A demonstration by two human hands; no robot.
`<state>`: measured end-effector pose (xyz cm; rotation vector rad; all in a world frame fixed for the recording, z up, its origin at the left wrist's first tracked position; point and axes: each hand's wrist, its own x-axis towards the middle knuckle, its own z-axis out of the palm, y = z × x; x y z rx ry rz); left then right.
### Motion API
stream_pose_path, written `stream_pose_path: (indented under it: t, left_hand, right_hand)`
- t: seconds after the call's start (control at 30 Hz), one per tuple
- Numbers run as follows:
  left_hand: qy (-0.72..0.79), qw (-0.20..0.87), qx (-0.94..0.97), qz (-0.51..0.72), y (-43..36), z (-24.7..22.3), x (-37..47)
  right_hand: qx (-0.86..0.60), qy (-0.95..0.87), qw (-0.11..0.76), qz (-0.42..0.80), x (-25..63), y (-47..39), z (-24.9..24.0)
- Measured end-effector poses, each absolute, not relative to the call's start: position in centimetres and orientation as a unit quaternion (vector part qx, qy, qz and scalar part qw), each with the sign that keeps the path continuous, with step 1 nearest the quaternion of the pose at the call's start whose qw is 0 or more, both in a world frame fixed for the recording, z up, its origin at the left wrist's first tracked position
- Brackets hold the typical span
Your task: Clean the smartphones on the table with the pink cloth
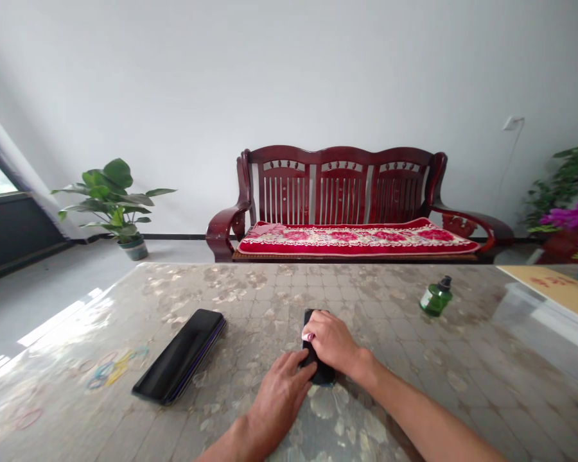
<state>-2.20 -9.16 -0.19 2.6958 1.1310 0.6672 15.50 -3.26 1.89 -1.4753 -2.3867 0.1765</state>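
A dark smartphone [324, 375] lies flat on the table in front of me, partly covered by both hands. My left hand [278, 389] grips its lower left side, with the thumb over the screen and the fingers along the edge. My right hand [331, 339] is closed around a small pink-and-white cloth [308, 337] and presses on the phone's upper part. To the left rests a slanted stack of black smartphones [179, 358]. Farther left, several coloured rubber bands [110, 371] are scattered.
A green pump bottle [435, 299] stands at the right of the patterned table [250, 289]. A clear plastic box [542, 324] and a yellow printed sheet [553, 289] are at the right edge. Beyond the table is a wooden bench [341, 154]; a potted plant [118, 199] stands left.
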Motion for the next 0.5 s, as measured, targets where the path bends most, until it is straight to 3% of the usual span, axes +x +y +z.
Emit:
stream_pose_path:
  t: [0.23,0.5]
  left_hand:
    - [0.381,0.060,0.897,0.218,-9.2,-0.4,-2.4]
    - [0.378,0.064,0.898,0.215,-9.2,-0.3,-2.3]
  right_hand:
    - [-0.591,-0.789,0.161,0.031,15.0,0.3,2.4]
    - [-0.525,-0.833,0.171,0.040,15.2,-2.9,1.5]
